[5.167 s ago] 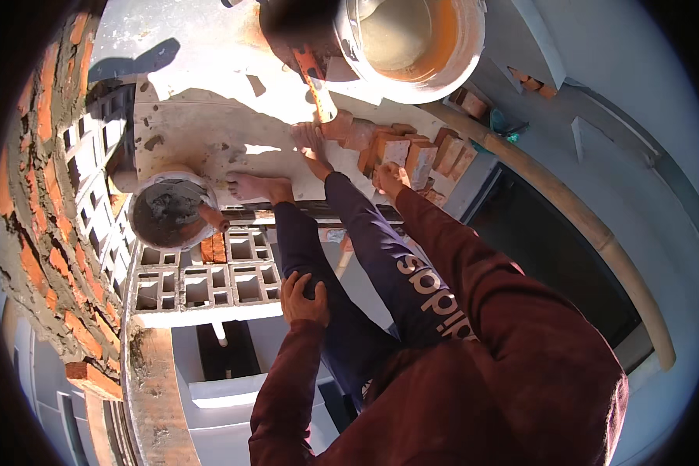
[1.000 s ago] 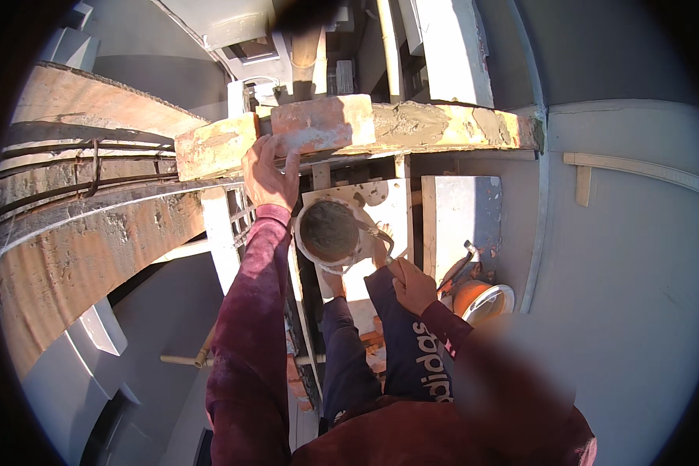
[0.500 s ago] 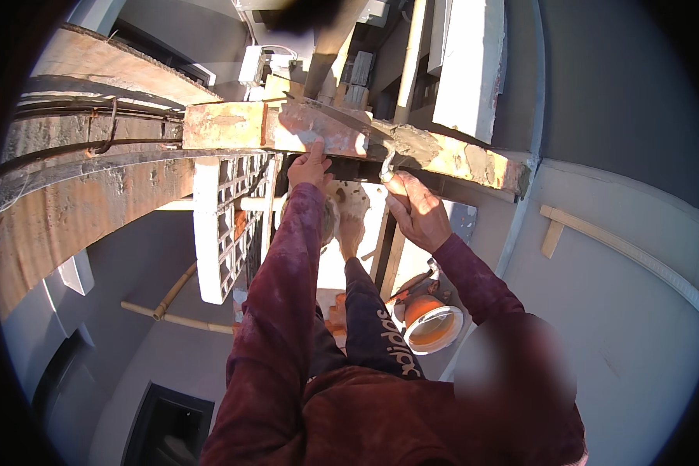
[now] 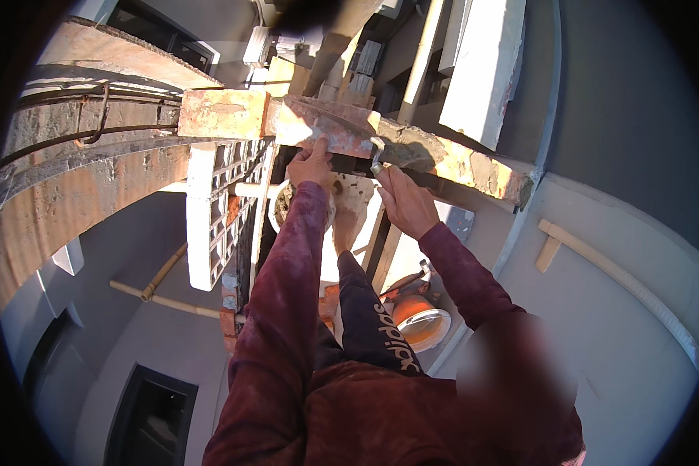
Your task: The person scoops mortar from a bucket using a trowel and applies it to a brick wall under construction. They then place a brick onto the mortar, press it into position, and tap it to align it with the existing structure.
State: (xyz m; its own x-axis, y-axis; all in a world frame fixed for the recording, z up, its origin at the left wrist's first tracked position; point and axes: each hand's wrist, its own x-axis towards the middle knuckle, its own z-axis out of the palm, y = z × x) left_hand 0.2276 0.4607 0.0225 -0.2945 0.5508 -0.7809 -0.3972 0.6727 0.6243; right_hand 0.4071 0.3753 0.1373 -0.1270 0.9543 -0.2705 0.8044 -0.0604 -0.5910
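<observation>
A row of bricks with grey mortar tops a narrow wall in front of me. The fingers of my left hand (image 4: 311, 163) press on the near edge of a reddish brick (image 4: 299, 130), partly in shadow. My right hand (image 4: 409, 200) is closed round the handle of a trowel (image 4: 378, 147). Its bent metal neck rises to the brick row, and the blade seems to lie flat over the shadowed brick, hard to make out. Wet-looking grey mortar (image 4: 412, 147) covers the bricks just right of the trowel. Left of my left hand's brick sits a lighter orange brick (image 4: 224, 115).
A concrete beam (image 4: 93, 186) with exposed rebar (image 4: 93, 133) runs to the left. Below the wall are a white grid block (image 4: 210, 217), a mortar bucket (image 4: 279, 206) and an orange bucket (image 4: 423, 322). Bamboo poles (image 4: 422, 62) and a white slab (image 4: 485, 70) stand beyond.
My right hand has moved slightly left with the trowel, and the trowel's neck has tilted. My left hand stays at the same brick. The view has shifted a little.
</observation>
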